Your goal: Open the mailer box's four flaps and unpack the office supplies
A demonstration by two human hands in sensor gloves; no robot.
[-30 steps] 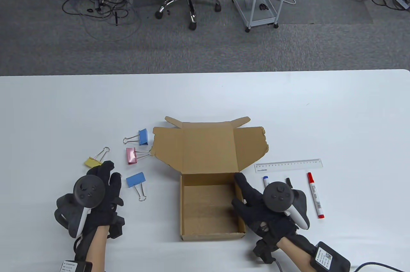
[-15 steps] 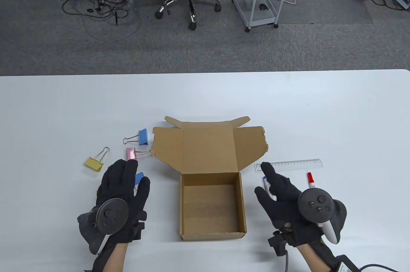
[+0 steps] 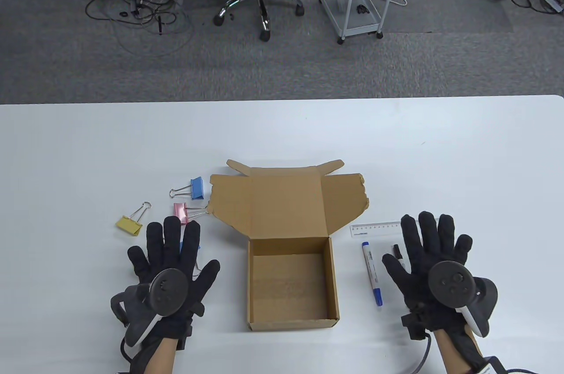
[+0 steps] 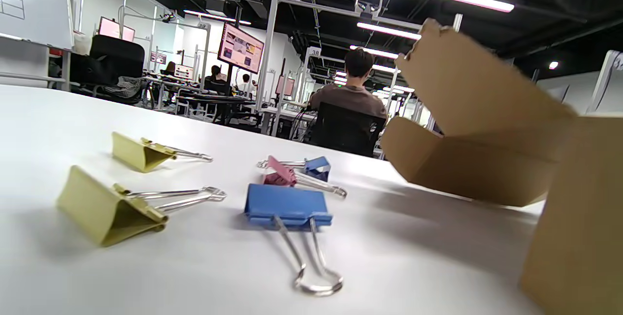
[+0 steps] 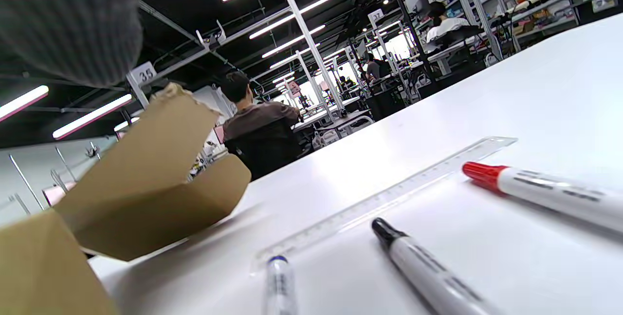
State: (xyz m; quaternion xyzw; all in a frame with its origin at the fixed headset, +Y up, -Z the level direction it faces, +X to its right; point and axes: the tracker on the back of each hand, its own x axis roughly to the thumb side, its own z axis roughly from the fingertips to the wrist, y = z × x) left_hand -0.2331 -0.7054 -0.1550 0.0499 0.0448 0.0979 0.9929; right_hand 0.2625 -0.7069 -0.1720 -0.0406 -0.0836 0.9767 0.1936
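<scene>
Table view: mailer box [image 3: 291,286] — brown cardboard, flaps spread, sits between your left hand [image 3: 169,268] and right hand [image 3: 434,259], both splayed, holding nothing. Left wrist view: binder clips [image 4: 287,205] beside it. Right wrist view: markers [image 5: 545,191], ruler [image 5: 389,198].

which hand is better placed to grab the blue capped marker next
Right. The right hand is spread open just beside the blue-capped white marker, on the same side of the open brown cardboard box; the left hand is across the box.
</scene>
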